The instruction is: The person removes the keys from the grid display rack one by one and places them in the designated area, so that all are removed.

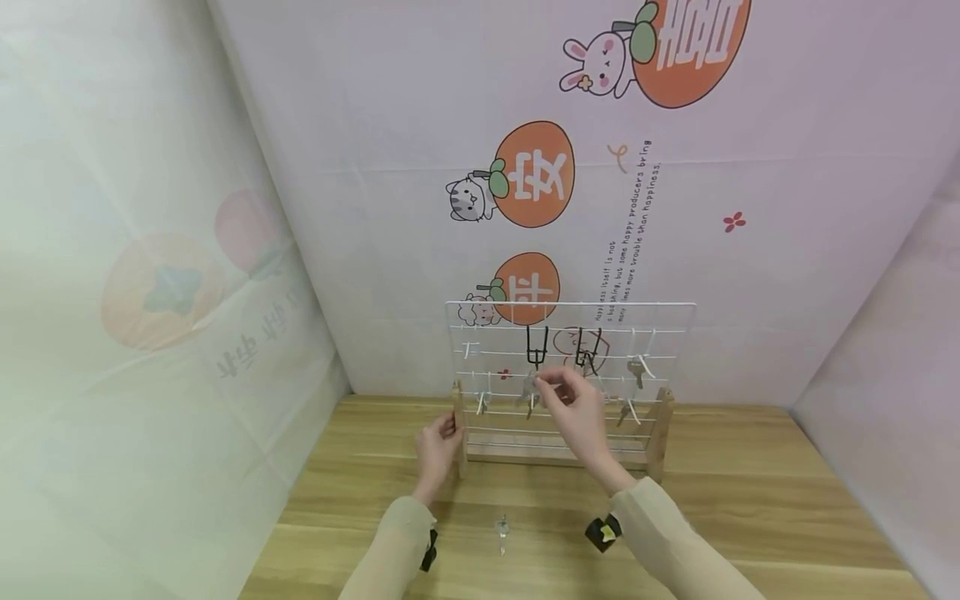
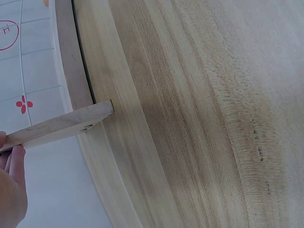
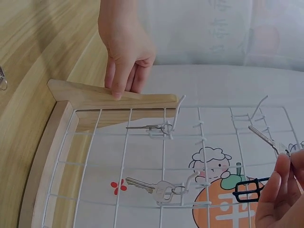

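Note:
A white wire grid rack (image 1: 570, 305) stands upright between two wooden posts. My left hand (image 1: 438, 450) grips its left wooden post (image 3: 142, 99), thumb on one face and fingers on the other. Before the upper middle of the grid, my right hand (image 1: 576, 410) pinches a silver key (image 3: 264, 137) between thumb and fingertips. Just beside that hand is a black hook (image 3: 249, 190). Other keys hang on white hooks: one key (image 3: 149, 186) at the lower middle, a thinner key (image 3: 142, 127) near the left post, and a key (image 1: 637, 372) at the right.
Another key (image 1: 503, 533) lies on the wooden table (image 1: 735, 500) in front of the rack. A second black hook (image 1: 587, 350) and an upper-left white hook (image 1: 470, 349) are on the grid. Printed cloth walls (image 1: 390, 250) close in the back and sides.

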Demonstrator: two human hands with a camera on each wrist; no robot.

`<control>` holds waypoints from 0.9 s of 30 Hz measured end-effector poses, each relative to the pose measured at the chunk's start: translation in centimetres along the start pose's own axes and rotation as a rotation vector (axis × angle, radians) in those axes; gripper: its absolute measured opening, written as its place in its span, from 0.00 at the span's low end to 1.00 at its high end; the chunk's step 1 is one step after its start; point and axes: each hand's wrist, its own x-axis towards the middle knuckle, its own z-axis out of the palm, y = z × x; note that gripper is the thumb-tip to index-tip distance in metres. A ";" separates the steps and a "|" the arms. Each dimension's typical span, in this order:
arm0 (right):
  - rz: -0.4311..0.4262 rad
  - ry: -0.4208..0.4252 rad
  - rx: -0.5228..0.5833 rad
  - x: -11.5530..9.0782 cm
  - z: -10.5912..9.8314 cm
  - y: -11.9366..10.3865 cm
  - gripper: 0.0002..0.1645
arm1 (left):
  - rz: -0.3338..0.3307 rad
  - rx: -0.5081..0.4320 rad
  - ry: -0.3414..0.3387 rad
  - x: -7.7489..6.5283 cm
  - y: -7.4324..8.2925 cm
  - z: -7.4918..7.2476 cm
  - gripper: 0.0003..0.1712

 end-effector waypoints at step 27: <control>0.188 -0.323 -0.186 -7.2 0.3 8.5 0.03 | 0.007 0.009 -0.009 0.1 -0.4 0.0 0.17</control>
